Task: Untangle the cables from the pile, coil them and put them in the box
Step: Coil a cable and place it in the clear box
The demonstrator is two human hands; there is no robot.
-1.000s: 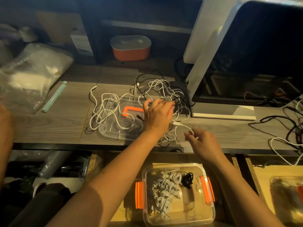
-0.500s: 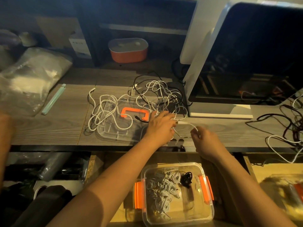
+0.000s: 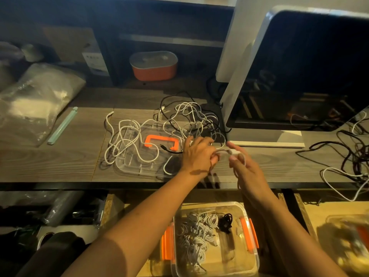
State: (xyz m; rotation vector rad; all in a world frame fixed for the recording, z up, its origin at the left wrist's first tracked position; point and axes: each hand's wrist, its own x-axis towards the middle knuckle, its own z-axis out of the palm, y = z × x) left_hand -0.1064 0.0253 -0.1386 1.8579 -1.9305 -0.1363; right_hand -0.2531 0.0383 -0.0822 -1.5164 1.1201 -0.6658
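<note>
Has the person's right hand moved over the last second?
Yes. The right hand, holding a white cable, has moved away from the desk's front edge toward the monitor base.

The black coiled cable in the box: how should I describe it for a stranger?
Below the front edge of the desk stands a clear box with orange clips. The black coiled cable lies inside, near the right clip. It is the only black bundle; the other coils are white.

The cables [image 3: 196, 124] are white and black, the box [image 3: 254, 264] clear with orange clips [image 3: 247, 233].
</note>
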